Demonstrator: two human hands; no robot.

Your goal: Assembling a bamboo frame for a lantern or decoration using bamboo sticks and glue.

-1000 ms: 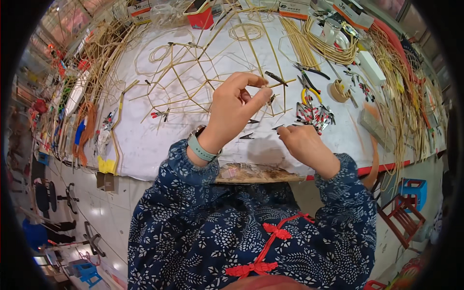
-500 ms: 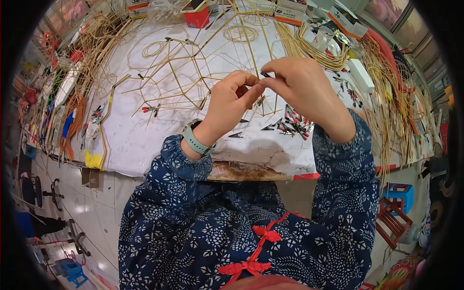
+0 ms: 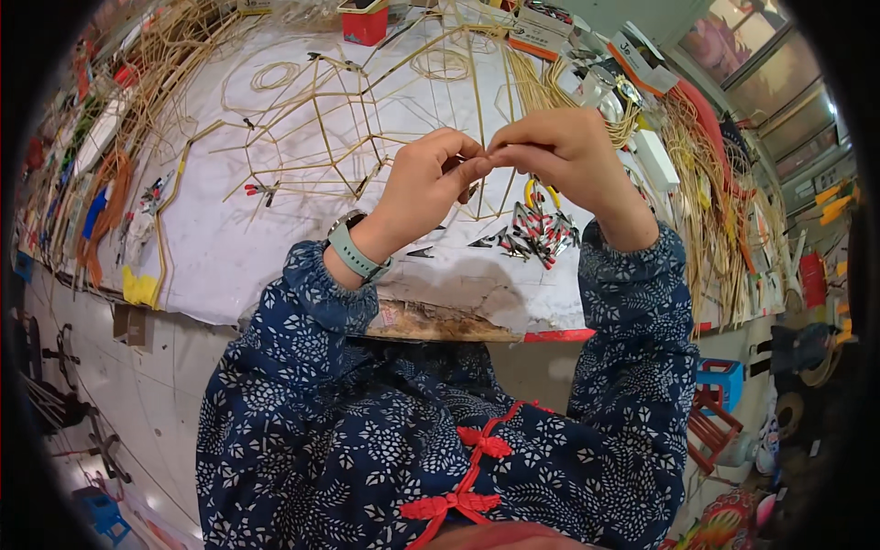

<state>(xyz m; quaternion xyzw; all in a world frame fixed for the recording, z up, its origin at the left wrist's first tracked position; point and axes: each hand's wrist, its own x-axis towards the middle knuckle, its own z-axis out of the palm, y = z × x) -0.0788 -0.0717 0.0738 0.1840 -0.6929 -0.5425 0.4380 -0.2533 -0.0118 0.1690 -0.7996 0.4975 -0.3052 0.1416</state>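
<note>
My left hand (image 3: 431, 188) is closed in a pinch at a joint of a thin bamboo strip (image 3: 476, 82) that rises away from me. Fingertip to fingertip with it, my right hand (image 3: 573, 170) is pinched too; whatever lies between its fingers is hidden. The strip belongs to an open frame (image 3: 322, 126) of bent, bound strips spread to the left over the white-covered table (image 3: 220, 266). Beneath my right hand lies a heap of black spring clips (image 3: 532, 234) with red tips, and a yellow-handled tool (image 3: 543, 190) shows behind it.
Bundles of bamboo strips lie along the left (image 3: 174, 55) and right (image 3: 715, 211) sides. At the back stand a red container (image 3: 365, 26) and cardboard boxes (image 3: 642, 60). A white box (image 3: 656, 158) sits right of my right hand. The table's front edge (image 3: 449, 321) is worn.
My right fingers have come down and closed against my left fingertips; the dark clip seen in them earlier is now out of sight. The view has shifted, so the table's things appear further left.
</note>
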